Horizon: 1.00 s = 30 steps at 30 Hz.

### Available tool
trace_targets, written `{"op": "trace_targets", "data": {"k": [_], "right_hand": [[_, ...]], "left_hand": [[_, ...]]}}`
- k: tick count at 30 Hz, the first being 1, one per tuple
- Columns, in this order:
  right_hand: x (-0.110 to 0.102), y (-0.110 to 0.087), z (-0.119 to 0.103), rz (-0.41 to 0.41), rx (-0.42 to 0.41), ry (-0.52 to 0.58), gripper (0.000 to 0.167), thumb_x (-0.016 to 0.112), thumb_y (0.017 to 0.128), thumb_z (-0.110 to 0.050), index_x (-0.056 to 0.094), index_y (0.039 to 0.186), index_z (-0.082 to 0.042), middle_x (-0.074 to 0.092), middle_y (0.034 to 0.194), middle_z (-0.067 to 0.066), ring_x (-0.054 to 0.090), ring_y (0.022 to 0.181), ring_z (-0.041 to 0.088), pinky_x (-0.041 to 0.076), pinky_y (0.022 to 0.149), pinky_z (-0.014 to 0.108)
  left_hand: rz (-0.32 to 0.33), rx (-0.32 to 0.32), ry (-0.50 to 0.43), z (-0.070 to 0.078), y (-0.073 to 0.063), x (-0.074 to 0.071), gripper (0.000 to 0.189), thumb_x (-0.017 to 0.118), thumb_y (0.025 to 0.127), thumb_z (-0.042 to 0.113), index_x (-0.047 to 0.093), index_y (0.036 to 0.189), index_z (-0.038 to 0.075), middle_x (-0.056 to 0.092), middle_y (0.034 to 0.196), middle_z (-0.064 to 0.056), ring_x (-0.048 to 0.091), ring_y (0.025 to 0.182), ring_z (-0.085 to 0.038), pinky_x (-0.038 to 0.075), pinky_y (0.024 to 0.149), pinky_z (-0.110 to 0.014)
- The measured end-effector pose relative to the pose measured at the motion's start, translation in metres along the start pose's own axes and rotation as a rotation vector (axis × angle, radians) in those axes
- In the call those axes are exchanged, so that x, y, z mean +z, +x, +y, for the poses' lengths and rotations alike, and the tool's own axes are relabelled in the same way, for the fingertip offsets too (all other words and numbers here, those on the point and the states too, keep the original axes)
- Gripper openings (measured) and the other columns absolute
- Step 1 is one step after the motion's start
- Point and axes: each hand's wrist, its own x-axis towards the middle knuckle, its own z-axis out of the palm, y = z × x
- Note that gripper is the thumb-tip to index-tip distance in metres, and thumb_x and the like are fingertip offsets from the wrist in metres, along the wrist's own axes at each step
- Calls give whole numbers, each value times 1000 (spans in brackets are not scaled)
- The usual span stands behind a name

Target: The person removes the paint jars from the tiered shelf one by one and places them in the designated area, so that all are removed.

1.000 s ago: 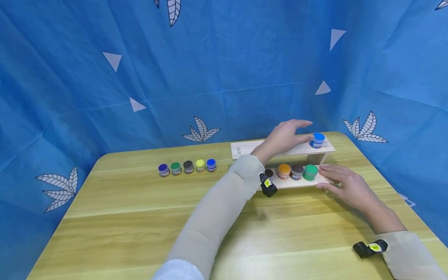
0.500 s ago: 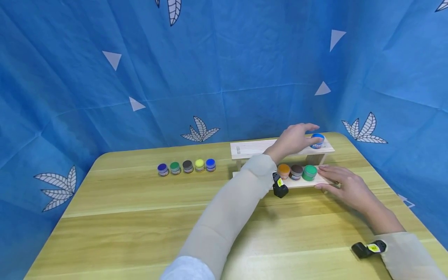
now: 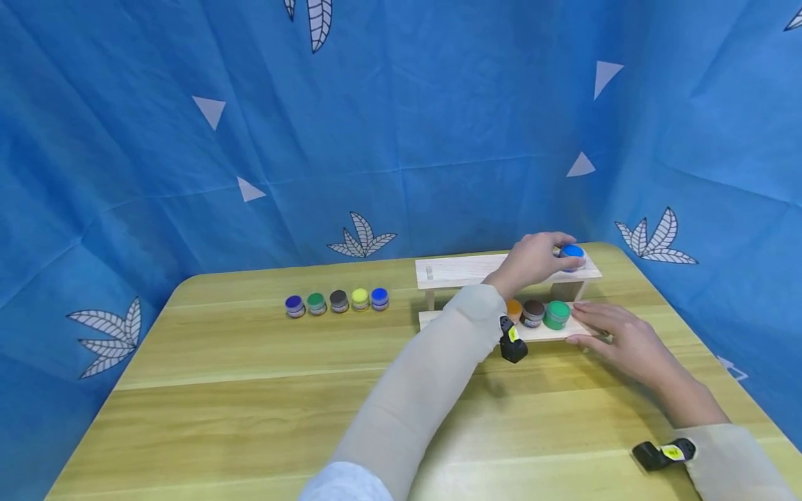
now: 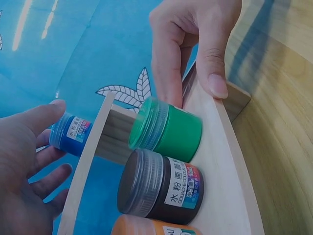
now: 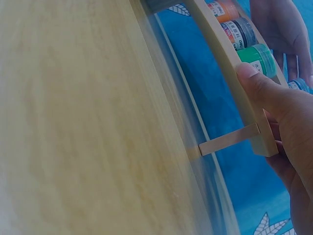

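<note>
A two-tier wooden rack (image 3: 464, 268) stands at the back right of the table. On the right end of its upper board is a blue-lidded gouache jar (image 3: 572, 251), which my left hand (image 3: 531, 260) pinches between thumb and fingers. My right hand (image 3: 620, 341) grips the right end of the lower board, thumb on the front edge, fingers behind. Close to those fingers, the lower board carries a green jar (image 4: 168, 128), a dark brown jar (image 4: 161, 186) and an orange jar (image 4: 146, 226). My left forearm hides the lower board's left part in the head view.
Left of the rack, a row of small paint jars stands on the wooden table (image 3: 250, 417): purple (image 3: 295, 306), green (image 3: 316, 303), dark (image 3: 339, 300), yellow (image 3: 360, 299) and blue (image 3: 379, 299). A blue curtain (image 3: 401, 125) hangs behind the table.
My left hand has moved right along the upper board and closed its thumb and fingers around the blue jar. My right hand has stayed on the lower board's end.
</note>
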Motion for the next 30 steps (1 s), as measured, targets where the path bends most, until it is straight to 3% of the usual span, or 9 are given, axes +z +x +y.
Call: {"op": "trace_targets", "data": {"k": [7, 14, 21, 30], "right_hand": [[1, -1, 1, 21, -12, 1, 54, 82, 79, -31, 68, 125, -6, 65, 122, 17, 55, 114, 42, 43, 90, 60], [2, -1, 2, 26, -28, 0, 53, 82, 79, -30, 68, 125, -7, 65, 121, 17, 56, 114, 42, 44, 90, 60], [0, 0, 1, 21, -25, -9, 54, 82, 79, -30, 68, 124, -6, 65, 121, 18, 56, 113, 42, 44, 90, 60], [-1, -1, -1, 0, 2, -3, 56, 81, 80, -33, 66, 127, -5, 64, 124, 19, 54, 115, 44, 43, 91, 61]], "left_hand": [[16, 2, 22, 1, -1, 1, 41, 64, 93, 45, 61, 132, 33, 62, 121, 18, 56, 108, 3, 46, 85, -14], [7, 34, 12, -2, -9, -4, 41, 65, 93, 43, 61, 132, 32, 63, 119, 17, 56, 107, 3, 45, 86, -13], [16, 82, -85, -15, -23, -15, 46, 66, 94, 39, 57, 138, 28, 64, 115, 14, 58, 101, 4, 46, 79, -11], [60, 115, -81, -36, -41, -36, 40, 65, 95, 37, 63, 132, 22, 62, 109, 11, 55, 94, -1, 45, 76, -13]]}}
